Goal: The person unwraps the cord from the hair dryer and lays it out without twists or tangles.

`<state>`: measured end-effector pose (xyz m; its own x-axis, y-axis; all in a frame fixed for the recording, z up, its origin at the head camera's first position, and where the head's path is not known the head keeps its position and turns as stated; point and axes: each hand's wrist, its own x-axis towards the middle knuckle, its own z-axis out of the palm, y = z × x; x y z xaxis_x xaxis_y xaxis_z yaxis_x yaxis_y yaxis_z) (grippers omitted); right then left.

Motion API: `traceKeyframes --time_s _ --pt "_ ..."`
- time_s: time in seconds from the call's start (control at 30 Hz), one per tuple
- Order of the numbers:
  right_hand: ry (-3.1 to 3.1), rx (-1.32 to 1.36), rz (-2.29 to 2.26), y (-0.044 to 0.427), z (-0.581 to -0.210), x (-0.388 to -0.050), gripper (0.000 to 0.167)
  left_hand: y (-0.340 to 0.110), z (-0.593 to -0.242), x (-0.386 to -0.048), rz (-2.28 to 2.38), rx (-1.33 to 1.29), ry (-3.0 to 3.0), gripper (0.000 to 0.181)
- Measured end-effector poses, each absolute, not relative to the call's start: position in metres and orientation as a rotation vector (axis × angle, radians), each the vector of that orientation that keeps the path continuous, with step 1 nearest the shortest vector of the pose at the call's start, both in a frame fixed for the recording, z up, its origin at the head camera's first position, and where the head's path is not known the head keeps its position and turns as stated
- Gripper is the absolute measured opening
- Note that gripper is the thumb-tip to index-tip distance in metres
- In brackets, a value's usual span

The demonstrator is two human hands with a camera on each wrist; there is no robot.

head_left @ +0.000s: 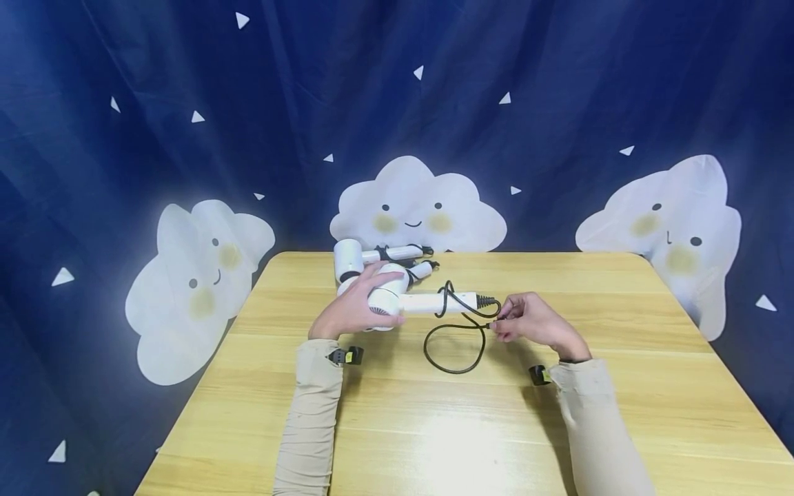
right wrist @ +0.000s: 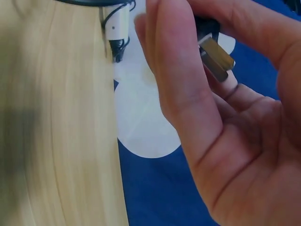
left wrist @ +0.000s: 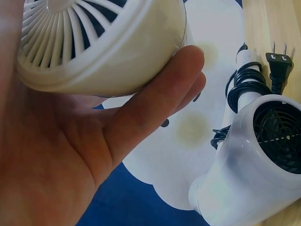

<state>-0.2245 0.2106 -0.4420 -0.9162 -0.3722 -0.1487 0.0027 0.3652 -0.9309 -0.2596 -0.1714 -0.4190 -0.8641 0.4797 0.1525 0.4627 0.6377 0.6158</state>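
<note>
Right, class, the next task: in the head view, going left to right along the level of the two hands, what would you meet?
Left smiling cloud → left hand's grip → hair dryer handle → right hand's grip → right smiling cloud.

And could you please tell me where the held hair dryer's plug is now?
In the right wrist view, the plug is at upper right, gripped by the right hand, its prongs showing.
</note>
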Motion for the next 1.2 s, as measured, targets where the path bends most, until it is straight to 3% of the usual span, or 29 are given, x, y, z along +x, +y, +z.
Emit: traceKeyframes --time_s 0.6,0.87,1.2 --pt "2.434 -0.143 -1.810 0.209 -0.444 -0.230 0.019 -0.166 -0.418 -0.258 0.999 0.842 2.822 0.085" --pt "2.469 -0.123 -1.870 0.212 -0.440 -0.230 0.029 -0.161 -0.418 -0.257 1.009 0.870 2.801 0.082" --pt "2.399 -0.120 -2.070 0.211 -0.436 -0.228 0.029 -0.158 -0.420 -0.258 0.978 0.877 2.781 0.084"
